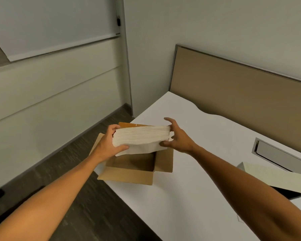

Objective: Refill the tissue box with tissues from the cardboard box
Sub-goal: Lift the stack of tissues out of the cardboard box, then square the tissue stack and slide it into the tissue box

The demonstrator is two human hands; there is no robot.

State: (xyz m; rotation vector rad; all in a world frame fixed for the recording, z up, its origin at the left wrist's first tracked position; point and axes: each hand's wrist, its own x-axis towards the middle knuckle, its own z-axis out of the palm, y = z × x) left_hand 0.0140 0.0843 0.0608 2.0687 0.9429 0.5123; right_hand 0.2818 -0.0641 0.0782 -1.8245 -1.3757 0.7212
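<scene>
A thick white stack of tissues (pixel 142 137) is held in the air just above the open brown cardboard box (pixel 129 174), which sits at the left edge of the white table (pixel 189 197). My left hand (pixel 109 141) grips the stack's left end, thumb underneath. My right hand (pixel 176 136) holds the right end with fingers spread. A loose bottom sheet hangs under the stack. The box's inside looks dark; I cannot tell what it holds. The tissue box (pixel 274 181) lies at the right edge, its pale lid open over a dark inside.
A tan partition panel (pixel 241 94) runs along the table's far side. A metal cable slot (pixel 281 157) is set into the tabletop at the right. Dark floor (pixel 63 164) lies left of the table, beside a pale wall.
</scene>
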